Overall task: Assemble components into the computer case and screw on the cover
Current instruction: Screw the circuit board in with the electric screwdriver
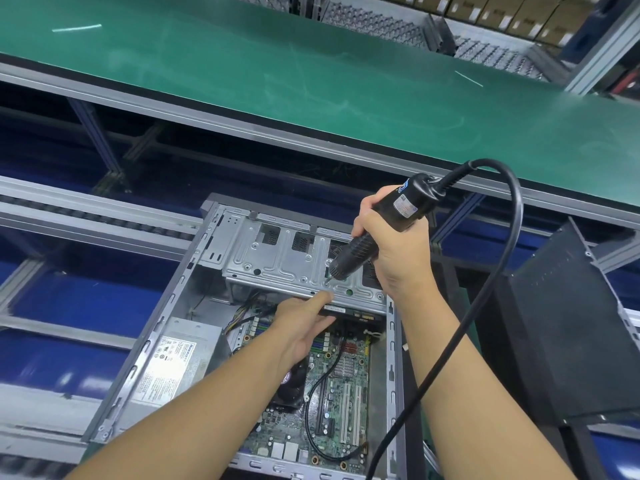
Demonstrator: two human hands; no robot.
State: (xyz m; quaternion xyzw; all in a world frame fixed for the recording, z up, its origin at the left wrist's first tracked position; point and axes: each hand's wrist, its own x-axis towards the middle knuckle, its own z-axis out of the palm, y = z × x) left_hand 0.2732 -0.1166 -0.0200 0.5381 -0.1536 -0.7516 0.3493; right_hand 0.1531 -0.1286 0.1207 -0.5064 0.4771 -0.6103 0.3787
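An open grey computer case [162, 320] lies on the line with its motherboard [343, 393] and power supply [176, 362] showing. A silver drive cage [277, 261] spans the far end of the case. My right hand [394, 251] grips a black electric screwdriver [381, 226], its bit tip down on the cage near the front edge. My left hand [304, 323] reaches under the cage edge, thumb on top and fingers around a black drive [343, 311] beneath it.
A green conveyor belt [311, 81] runs across behind the case. The screwdriver's black cord [485, 323] loops down on the right. A black case cover [571, 334] leans at the right. Blue bins and aluminium rails lie to the left.
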